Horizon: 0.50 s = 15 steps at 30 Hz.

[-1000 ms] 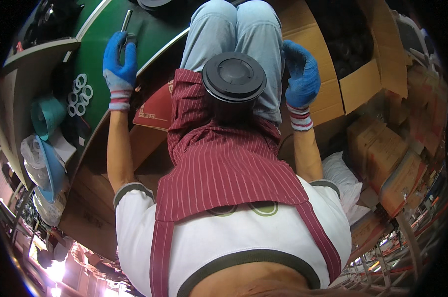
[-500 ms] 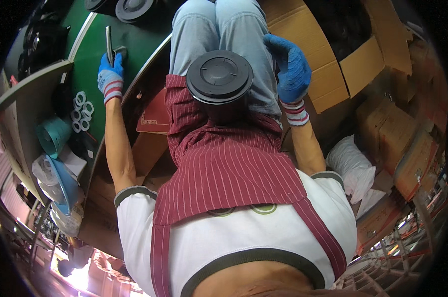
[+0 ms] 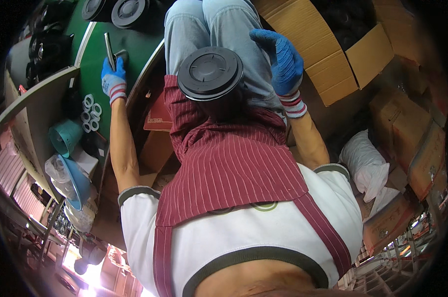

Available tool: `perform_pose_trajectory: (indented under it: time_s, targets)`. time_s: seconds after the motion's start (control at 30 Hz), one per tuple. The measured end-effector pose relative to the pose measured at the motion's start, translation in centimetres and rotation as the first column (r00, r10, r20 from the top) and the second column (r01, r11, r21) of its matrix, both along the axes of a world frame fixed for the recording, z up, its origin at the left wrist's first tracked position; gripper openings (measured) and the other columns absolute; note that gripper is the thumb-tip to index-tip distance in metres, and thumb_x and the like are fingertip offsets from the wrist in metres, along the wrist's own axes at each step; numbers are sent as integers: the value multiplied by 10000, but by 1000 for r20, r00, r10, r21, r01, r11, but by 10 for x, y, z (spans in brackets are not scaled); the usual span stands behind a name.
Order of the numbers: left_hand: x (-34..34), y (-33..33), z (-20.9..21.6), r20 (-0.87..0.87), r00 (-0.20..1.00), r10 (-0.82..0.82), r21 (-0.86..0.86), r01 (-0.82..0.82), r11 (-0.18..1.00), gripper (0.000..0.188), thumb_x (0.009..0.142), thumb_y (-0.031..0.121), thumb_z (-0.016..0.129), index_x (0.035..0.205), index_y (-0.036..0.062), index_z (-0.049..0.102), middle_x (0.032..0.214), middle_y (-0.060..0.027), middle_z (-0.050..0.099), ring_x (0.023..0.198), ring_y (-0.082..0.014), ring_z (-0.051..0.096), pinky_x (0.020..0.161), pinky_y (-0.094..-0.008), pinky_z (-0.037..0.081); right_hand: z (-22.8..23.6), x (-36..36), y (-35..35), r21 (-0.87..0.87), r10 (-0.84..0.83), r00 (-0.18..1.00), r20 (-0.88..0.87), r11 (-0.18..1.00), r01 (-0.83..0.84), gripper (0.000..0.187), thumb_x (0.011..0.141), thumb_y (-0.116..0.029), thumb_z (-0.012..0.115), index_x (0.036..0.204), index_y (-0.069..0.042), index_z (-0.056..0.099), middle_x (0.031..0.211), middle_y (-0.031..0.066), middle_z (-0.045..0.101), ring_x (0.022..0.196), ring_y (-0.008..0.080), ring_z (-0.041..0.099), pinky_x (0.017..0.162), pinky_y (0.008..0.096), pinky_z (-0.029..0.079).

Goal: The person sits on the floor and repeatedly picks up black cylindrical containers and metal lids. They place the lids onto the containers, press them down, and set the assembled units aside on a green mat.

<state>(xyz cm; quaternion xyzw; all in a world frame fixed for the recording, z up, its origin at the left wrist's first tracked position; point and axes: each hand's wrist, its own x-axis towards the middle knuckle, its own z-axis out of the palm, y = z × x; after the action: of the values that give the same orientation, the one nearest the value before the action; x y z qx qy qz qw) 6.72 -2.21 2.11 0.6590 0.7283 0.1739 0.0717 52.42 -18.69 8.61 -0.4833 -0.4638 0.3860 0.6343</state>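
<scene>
Over on the far left, below the bench edge, a teal funnel-shaped cup (image 3: pixel 65 137) and a blue scoop (image 3: pixel 79 180) sit among clear plastic bags, with a cluster of white rings (image 3: pixel 90 113) just above them. Next comes the green bench top (image 3: pixel 97 54), where the left hand (image 3: pixel 113 79), in a blue glove with a striped cuff, lies stretched out with its fingers closed around the lower end of a slim metal rod-like tool (image 3: pixel 108 49); the tool lies on the green surface, pointing away from the person. Two round black discs (image 3: pixel 129 11) rest at the far edge of the bench, well apart from that hand. At the middle, a round black lid-like part (image 3: pixel 210 73) stands on the person's lap, on top of a dark body, against the red striped apron (image 3: pixel 229 163) and the jeans. Neither hand touches it. To its right, the right hand (image 3: pixel 279 59), also gloved in blue, rests on the thigh with its fingers loosely curled and holding nothing. Further right an open cardboard box (image 3: pixel 352 59) holds dark parts, and a white bag (image 3: pixel 370 163) lies on the floor beside more cartons.
</scene>
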Motion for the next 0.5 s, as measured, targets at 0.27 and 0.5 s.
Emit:
perform_pose_trajectory:
  time_s: [0.27, 0.5]
  targets:
    - [126, -73, 90, 597, 637, -487, 551, 115, 826, 629, 1071, 419, 487, 1490, -46, 427, 1458, -208, 531, 1313, -324, 556, 1092, -430, 449, 1, 17, 19, 176, -157, 801, -578, 934, 311, 829, 1060, -654, 245, 1391, 35, 565, 1391, 239, 602, 1320, 343, 570, 1190, 507, 368]
    - [214, -107, 53, 927, -44, -372, 375, 78, 924, 873, 1020, 693, 351, 1527, -18, 379, 1463, -195, 516, 1354, -319, 512, 1191, -465, 347, 10, -49, 29, 38, 363, 931, 27, 930, -364, 890, 1046, -694, 187, 1373, 29, 592, 1398, 201, 605, 1314, 318, 570, 1178, 442, 365]
